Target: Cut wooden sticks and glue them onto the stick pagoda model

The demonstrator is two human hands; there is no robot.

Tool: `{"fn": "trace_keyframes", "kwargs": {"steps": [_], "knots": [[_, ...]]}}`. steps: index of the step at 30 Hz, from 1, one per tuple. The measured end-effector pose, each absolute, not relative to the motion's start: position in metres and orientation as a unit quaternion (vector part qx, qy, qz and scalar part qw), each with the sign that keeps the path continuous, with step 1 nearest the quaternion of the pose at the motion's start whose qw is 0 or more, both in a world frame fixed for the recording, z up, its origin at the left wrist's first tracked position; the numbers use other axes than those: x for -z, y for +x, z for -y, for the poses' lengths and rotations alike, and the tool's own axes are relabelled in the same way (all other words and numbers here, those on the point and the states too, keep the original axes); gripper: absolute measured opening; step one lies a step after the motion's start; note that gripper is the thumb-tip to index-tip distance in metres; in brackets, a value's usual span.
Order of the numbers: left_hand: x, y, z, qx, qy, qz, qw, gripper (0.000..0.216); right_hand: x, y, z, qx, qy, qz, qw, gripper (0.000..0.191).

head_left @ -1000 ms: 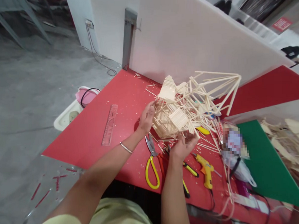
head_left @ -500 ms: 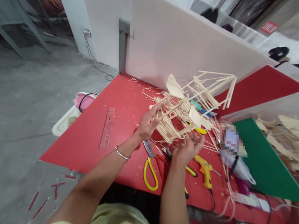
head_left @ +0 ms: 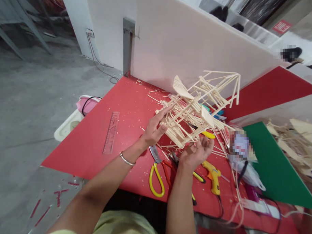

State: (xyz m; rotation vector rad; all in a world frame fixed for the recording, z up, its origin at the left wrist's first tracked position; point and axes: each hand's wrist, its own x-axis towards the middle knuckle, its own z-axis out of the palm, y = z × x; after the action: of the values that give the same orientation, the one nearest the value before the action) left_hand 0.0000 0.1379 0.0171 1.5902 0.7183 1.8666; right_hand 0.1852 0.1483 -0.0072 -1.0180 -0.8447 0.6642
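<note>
A pale model built of thin wooden sticks is held up above the red table, tilted on its side. My left hand grips its left end, fingers closed round several sticks. My right hand supports it from below, palm up, fingers curled on the lower frame. Yellow-handled shears lie on the table just under my hands.
A clear ruler lies to the left. A yellow glue gun, yellow cutters and loose sticks lie to the right. A green mat carries more stick parts. A white partition backs the table. A pink and white bin stands off its left edge.
The stick model has been rotated in my hands, from its panelled side facing me to its open frame. My hands shifted slightly with it.
</note>
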Motion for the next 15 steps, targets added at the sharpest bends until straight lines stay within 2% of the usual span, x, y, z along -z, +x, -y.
{"fn": "trace_keyframes", "kwargs": {"steps": [15], "knots": [[-0.014, -0.005, -0.14, -0.713, 0.567, -0.324, 0.254, 0.064, 0.003, 0.172, -0.143, -0.312, -0.458, 0.402, 0.729, 0.068]]}}
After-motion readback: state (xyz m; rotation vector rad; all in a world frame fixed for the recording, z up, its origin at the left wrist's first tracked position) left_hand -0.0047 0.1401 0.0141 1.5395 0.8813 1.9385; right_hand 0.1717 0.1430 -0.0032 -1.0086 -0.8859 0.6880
